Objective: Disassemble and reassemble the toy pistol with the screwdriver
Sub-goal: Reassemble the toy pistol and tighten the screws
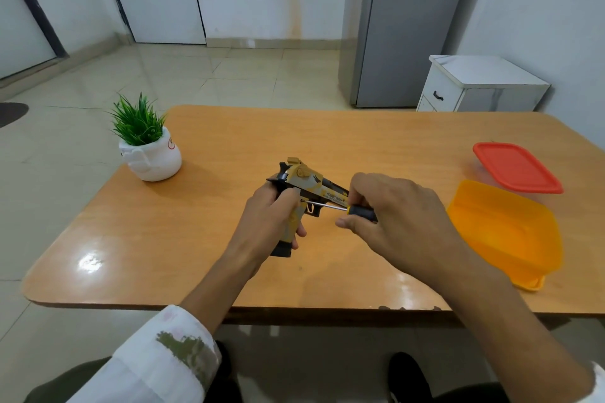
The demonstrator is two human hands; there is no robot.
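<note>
1. Far left on the table, a tuft of green, artificial-looking grass in a rounded, glossy white pot (154,160) stands well apart from the work.
2. The glossy orange-brown wooden table with rounded corners (212,239) carries everything. A freed screw dropped on so slick a top would likely roll off, since no container sits under the hands.
3. The left hand (271,216) wraps its fingers round the grip of the yellow-and-grey camouflage plastic toy pistol (307,180) over mid-table, muzzle pointing right and away. Whether the butt rests on the top cannot be told. A slack hold could let the toy twist under the tool's turning force.
4. The thin steel-shafted screwdriver with a black handle and yellow collar (360,213) reaches leftward, its tip at a point just above the grip, beside the trigger. Held at a slant, the tip could slip out, chewing the small screw head or scratching the painted shell.
5. The right hand (393,206) closes fingers and thumb round the screwdriver's handle.
6. Near right lies a translucent orange plastic tub (504,232), rounded-square and soft-edged. Just beyond it is a flat, rimmed red plastic lid (515,167).
</note>
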